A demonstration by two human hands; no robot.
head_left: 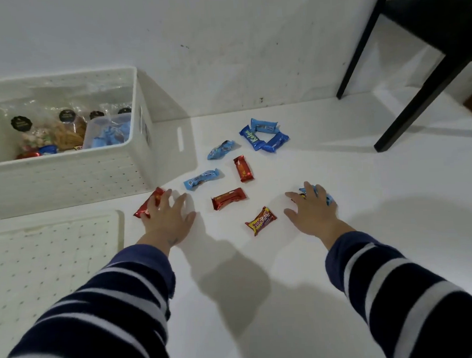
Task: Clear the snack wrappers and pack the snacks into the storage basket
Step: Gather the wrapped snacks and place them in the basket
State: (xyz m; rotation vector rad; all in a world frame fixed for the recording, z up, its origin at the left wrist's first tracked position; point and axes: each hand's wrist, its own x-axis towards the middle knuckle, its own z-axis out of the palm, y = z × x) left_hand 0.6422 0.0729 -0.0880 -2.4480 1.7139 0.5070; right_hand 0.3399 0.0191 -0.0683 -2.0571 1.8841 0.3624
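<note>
A white floor (pixel 263 300) is seen, bounded by the wall at the far side; bare room lies in front of the snacks and to their right, up to the black chair legs (pixel 406 115). The white storage basket (pixel 65 176) is set at the left against the wall, its lid (pixel 50 259) laid flat just in front of it. Clear bags of snacks, a clear tub (pixel 106 133) of blue packets and some loose wrapped pieces are held in the basket.

The left hand (pixel 167 218) is spread, fingers straight, touching a red bar (pixel 149 206) whose long axis points toward the basket corner. The right hand (pixel 310 210) is laid with straight fingers over blue packets (pixel 326 197). A second red bar (pixel 228 198) lies crosswise between the hands.
</note>
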